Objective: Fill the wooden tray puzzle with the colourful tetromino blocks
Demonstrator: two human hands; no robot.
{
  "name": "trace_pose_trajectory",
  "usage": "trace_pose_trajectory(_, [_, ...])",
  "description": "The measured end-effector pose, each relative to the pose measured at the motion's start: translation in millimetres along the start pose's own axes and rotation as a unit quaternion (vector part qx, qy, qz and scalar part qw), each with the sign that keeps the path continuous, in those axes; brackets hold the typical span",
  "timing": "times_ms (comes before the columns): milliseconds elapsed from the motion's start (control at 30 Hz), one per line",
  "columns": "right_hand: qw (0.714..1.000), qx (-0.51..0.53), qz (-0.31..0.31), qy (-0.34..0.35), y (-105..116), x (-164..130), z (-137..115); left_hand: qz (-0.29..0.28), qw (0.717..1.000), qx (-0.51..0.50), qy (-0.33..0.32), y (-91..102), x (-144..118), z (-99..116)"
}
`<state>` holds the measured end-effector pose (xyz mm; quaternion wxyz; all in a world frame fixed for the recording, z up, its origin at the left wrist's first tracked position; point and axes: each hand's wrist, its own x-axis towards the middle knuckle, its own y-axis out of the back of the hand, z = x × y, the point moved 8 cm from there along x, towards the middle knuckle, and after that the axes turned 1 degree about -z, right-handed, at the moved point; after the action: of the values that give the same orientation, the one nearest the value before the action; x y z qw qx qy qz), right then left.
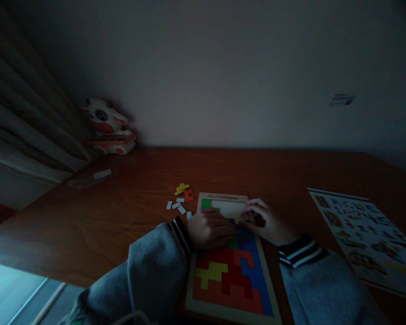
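Note:
A wooden puzzle board (191, 289) with a pale frame lies in front of me, its lower part covered by red, orange, yellow and blue block pieces. My left hand (211, 228) rests flat across the board's middle, fingers stretched to the right and hiding pieces below. At the board's upper right, my right hand (269, 222) has thumb and forefinger bent together in a pinch; whatever is between them is too dark to make out. A green piece (205, 204) sits in the upper left corner, beside the bare pale floor of the board (228, 208).
Left of the board lie yellow pieces (182, 188), a red piece (188, 195) and several small white tiles (182, 209). A printed sheet (368, 234) lies at the right of the wooden table (149, 176). A toy keyboard with an animal figure (110, 126) stands at the back left near a curtain.

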<state>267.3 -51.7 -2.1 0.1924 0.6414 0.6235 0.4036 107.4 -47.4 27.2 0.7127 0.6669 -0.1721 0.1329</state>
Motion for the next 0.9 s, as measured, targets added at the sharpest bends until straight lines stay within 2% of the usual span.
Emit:
trace_pose_trajectory(100, [1.000, 0.004, -0.003, 0.000, 0, 0, 0, 0.002, 1.000, 0.001, -0.005, 0.7, 0, 2])
trace_pose_trajectory(300, [1.000, 0.004, -0.011, -0.007, 0, 0, 1, 0.043, 0.998, 0.038, 0.009, 12.9, -2, -3])
trace_pose_trajectory(467, [1.000, 0.016, 0.007, -0.016, 3, -1, 2, 0.079, 0.990, 0.101, 0.066, 38.2, -17, -31])
trace_pose_trajectory(600, [0.999, 0.020, 0.038, -0.010, 8, -2, 3, 0.084, 0.980, 0.150, 0.096, 56.5, -35, -54])
trace_pose_trajectory(767, [0.996, -0.009, 0.091, 0.006, 18, -3, 3, 0.058, 0.979, 0.160, 0.110, 58.9, -58, -71])
trace_pose_trajectory(900, [0.995, -0.024, 0.095, -0.003, 20, -4, 6, 0.052, 0.979, 0.145, 0.132, 61.5, -82, -85])
